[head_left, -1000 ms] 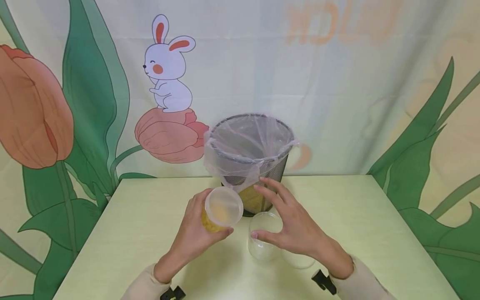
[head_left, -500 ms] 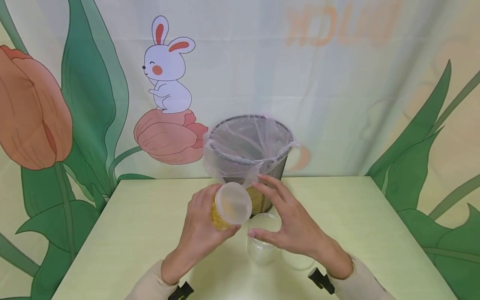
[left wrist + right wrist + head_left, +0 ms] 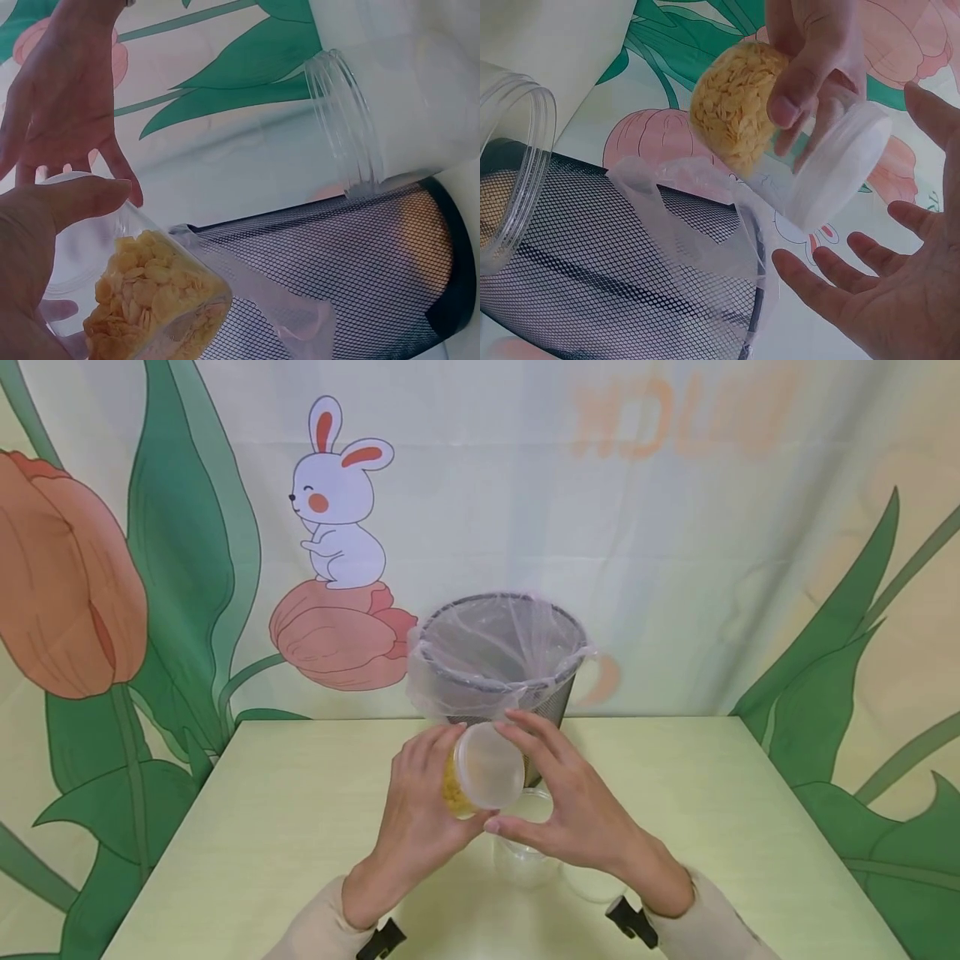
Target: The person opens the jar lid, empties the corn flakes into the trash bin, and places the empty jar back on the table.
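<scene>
Right of left hand (image 3: 418, 802), gripping jar (image 3: 161, 296), I note lid (image 3: 491, 767) brought nearer, within reach of empty right hand (image 3: 581, 806).

Reaches in from the lower edge of the head view with both forearms, in pale sleeves (image 3: 311, 927), slanting inward toward each other. Grips with the left hand (image 3: 416, 814), with fingers bent side by side along the upper part and with thumb set opposite, lower down. Hovers just beside it with the right hand (image 3: 581, 810), palm turned leftward, with fingers spread and slightly bent, and with thumb stretched toward the left one. Bares left wrist (image 3: 363, 893) and right wrist (image 3: 670, 877) beyond the cuffs.
</scene>
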`<act>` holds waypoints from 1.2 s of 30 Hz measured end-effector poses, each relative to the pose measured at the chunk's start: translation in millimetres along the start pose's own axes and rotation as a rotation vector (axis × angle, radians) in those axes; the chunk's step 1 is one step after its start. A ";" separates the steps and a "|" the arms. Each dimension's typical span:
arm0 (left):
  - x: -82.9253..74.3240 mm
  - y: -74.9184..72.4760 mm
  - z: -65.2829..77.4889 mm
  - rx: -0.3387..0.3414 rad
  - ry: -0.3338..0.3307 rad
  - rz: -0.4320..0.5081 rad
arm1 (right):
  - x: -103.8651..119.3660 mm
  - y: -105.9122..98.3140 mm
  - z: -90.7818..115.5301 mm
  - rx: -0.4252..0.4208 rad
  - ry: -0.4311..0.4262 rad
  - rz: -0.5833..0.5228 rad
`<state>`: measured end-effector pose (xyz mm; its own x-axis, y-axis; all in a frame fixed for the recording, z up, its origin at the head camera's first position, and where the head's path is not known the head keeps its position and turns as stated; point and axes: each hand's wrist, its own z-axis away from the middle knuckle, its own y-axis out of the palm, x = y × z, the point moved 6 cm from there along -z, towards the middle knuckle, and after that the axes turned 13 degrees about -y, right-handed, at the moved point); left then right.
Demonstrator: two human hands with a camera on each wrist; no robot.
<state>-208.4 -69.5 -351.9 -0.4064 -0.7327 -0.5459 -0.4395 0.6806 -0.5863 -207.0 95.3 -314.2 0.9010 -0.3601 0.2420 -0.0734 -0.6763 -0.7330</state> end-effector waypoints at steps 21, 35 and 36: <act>-18.5 6.6 3.3 -0.070 0.151 -0.125 | 1.9 3.2 -2.5 -0.045 -0.038 0.016; -23.8 7.3 1.6 -0.047 0.169 -0.185 | 1.8 -0.8 -0.6 -0.067 -0.060 0.034; -24.1 7.2 1.4 -0.044 0.170 -0.188 | 1.9 -0.9 -0.4 -0.067 -0.063 0.035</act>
<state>-200.7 -47.0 -343.8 -0.4414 -0.8387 -0.3190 -0.5530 0.5342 -0.6394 -205.3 95.0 -312.8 0.9222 -0.3449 0.1748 -0.1323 -0.7063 -0.6954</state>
